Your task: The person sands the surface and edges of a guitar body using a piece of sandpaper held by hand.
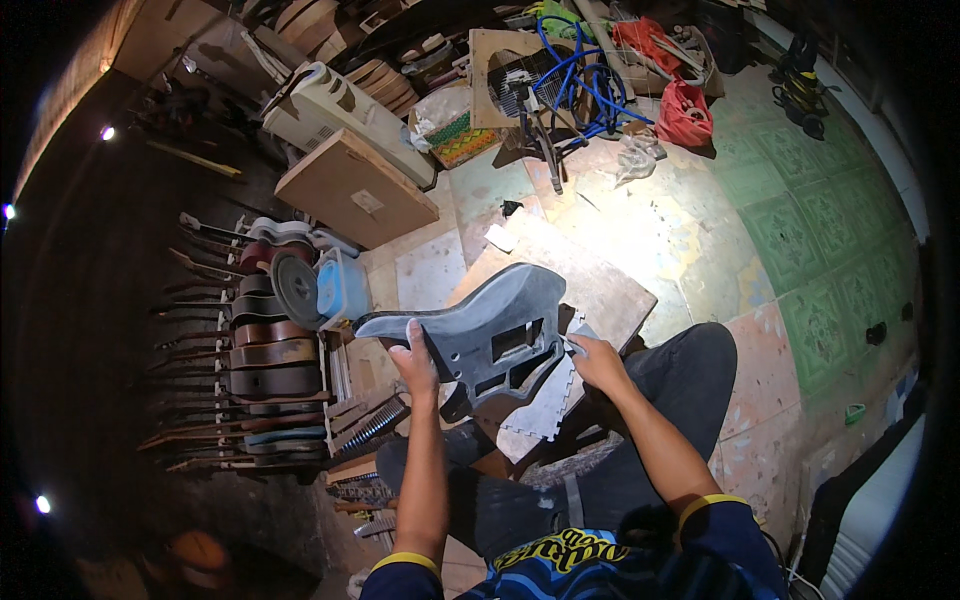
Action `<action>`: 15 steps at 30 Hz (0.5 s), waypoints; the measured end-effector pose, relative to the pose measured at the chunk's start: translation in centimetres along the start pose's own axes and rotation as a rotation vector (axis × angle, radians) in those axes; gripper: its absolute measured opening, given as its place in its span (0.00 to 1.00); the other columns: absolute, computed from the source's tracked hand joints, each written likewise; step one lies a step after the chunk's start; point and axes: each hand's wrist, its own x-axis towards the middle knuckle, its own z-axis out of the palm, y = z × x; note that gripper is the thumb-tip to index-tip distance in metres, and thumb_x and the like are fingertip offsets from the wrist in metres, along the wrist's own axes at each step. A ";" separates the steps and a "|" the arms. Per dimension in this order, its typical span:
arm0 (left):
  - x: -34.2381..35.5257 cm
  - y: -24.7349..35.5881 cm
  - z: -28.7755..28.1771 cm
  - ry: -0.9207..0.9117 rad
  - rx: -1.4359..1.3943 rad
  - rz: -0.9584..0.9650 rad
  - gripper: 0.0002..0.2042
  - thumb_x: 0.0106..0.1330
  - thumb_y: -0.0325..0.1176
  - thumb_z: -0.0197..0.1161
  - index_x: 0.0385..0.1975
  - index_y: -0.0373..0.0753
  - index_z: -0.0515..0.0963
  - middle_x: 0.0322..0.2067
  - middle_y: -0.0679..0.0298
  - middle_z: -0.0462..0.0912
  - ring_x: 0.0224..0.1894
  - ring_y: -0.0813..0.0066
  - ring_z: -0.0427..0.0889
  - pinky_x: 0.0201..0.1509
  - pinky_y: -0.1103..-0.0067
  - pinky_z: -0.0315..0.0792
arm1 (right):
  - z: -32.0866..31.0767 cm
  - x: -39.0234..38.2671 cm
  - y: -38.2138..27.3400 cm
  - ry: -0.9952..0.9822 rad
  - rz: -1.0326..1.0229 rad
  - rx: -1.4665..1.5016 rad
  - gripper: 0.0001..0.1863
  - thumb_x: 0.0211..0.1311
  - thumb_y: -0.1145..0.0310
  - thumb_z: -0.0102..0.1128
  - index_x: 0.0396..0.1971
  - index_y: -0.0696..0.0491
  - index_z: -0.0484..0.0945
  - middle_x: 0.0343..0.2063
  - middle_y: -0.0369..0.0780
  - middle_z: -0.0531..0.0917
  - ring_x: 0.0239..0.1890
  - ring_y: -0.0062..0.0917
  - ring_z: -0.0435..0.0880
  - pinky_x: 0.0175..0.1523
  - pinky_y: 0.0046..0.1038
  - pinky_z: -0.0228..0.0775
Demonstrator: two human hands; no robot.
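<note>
A dark grey, dusty electric guitar body (470,335) with cut-out cavities is held tilted in front of me. My left hand (414,365) grips its left part, thumb on the upper face. On the right, my right hand (595,360) pinches a small grey sheet (576,334), perhaps sandpaper, at the body's edge beside the cavities. Beneath the body lie a pale foam mat (535,415) with jigsaw edges and a wooden board (625,295).
Guitars (270,380) line a rack at left, beside a blue-and-clear plastic container (342,285). Behind are a leaning panel (355,190), blue hose (585,90) and red bags (685,115). Tiled floor (820,300) extends right; my legs (690,390) are under my arms.
</note>
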 end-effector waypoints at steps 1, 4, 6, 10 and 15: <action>-0.4 0.6 0.3 0.091 0.027 0.036 0.20 0.73 0.45 0.65 0.32 0.30 0.77 0.35 0.63 0.81 0.36 0.77 0.77 0.44 0.77 0.74 | 0.1 0.1 0.2 0.011 -0.013 -0.003 0.26 0.56 0.70 0.55 0.58 0.53 0.81 0.48 0.55 0.85 0.51 0.49 0.84 0.59 0.41 0.74; -0.7 2.0 0.2 -0.036 -0.220 -0.018 0.18 0.68 0.38 0.72 0.41 0.25 0.80 0.40 0.60 0.83 0.40 0.76 0.80 0.49 0.78 0.75 | 0.7 0.4 1.3 0.048 -0.039 0.006 0.26 0.56 0.70 0.57 0.57 0.52 0.82 0.45 0.56 0.85 0.49 0.50 0.85 0.56 0.41 0.76; -1.6 3.0 0.0 -0.028 -0.211 -0.027 0.18 0.65 0.36 0.74 0.40 0.24 0.81 0.39 0.61 0.84 0.40 0.77 0.79 0.47 0.78 0.74 | 1.0 0.6 1.7 0.074 -0.052 0.019 0.25 0.56 0.70 0.58 0.56 0.51 0.83 0.43 0.56 0.86 0.46 0.50 0.86 0.53 0.40 0.77; -3.4 4.7 -0.7 -0.080 -0.163 -0.111 0.20 0.60 0.34 0.78 0.42 0.22 0.82 0.40 0.61 0.85 0.39 0.77 0.80 0.47 0.77 0.75 | 1.3 0.8 2.4 0.070 -0.033 -0.015 0.25 0.56 0.70 0.58 0.56 0.51 0.82 0.45 0.56 0.86 0.48 0.49 0.86 0.55 0.39 0.76; -4.3 3.9 -1.9 -0.156 -0.067 -0.201 0.24 0.62 0.38 0.77 0.51 0.27 0.79 0.47 0.58 0.84 0.49 0.71 0.79 0.57 0.76 0.72 | 1.1 0.6 1.9 0.060 -0.018 0.017 0.26 0.55 0.70 0.58 0.57 0.51 0.82 0.46 0.55 0.86 0.49 0.48 0.86 0.56 0.38 0.76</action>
